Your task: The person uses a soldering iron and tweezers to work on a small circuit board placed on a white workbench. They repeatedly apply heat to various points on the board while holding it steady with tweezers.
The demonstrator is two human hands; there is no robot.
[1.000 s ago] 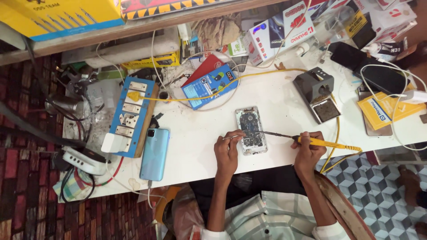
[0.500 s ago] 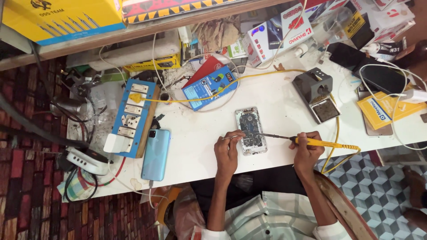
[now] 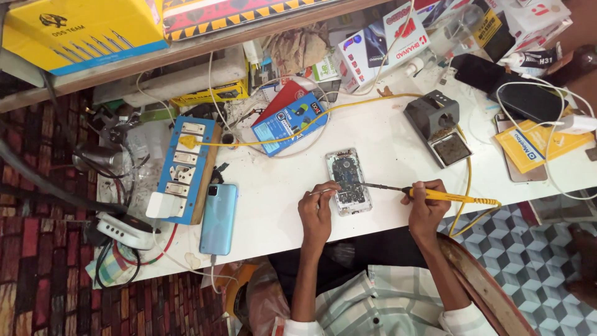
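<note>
On white bench [image 3: 280,205], backless phone [image 3: 349,181], circuitry exposed.

A yellow handle and yellow cable are seen on the soldering iron [image 3: 435,195]; the table [image 3: 273,205] is white; a pale blue-green back is shown by the phone [image 3: 218,218]; the switch board [image 3: 185,168] is blue with white switches; the shirt [image 3: 385,305] is checked in pale green and white; the floor tiles [image 3: 541,261] are patterned in grey and white cubes.
</note>
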